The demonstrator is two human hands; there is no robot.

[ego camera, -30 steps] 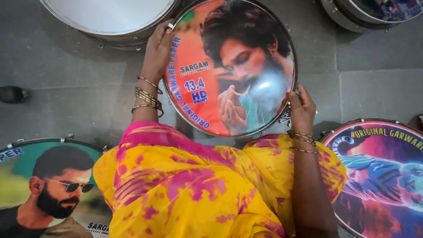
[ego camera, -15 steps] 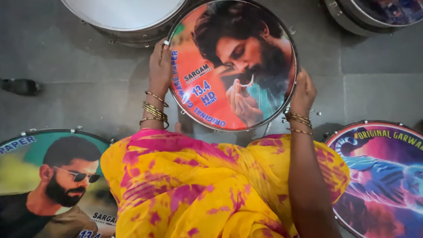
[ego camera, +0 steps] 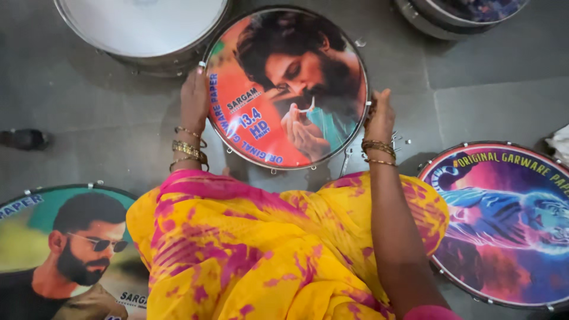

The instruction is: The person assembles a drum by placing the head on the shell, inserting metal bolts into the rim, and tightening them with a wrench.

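A round drum (ego camera: 284,89) with a printed head, a portrait on an orange ground, stands on the grey floor in front of me. My left hand (ego camera: 194,99) grips its left rim, gold bangles on the wrist. On the right rim sits my right hand (ego camera: 379,116), fingers curled over the metal hoop, also with bangles. My lap is covered by yellow and pink cloth (ego camera: 267,249) just below the drum.
A plain white-headed drum (ego camera: 142,26) lies at the top left. Another printed drum (ego camera: 65,249) lies at the lower left, a blue and pink one (ego camera: 504,219) at the right, and a further drum (ego camera: 462,15) at the top right. A dark object (ego camera: 24,139) sits far left.
The drum between my hands has turned clockwise, so the portrait and lettering sit at a new angle. Both hands have stayed on its rim.
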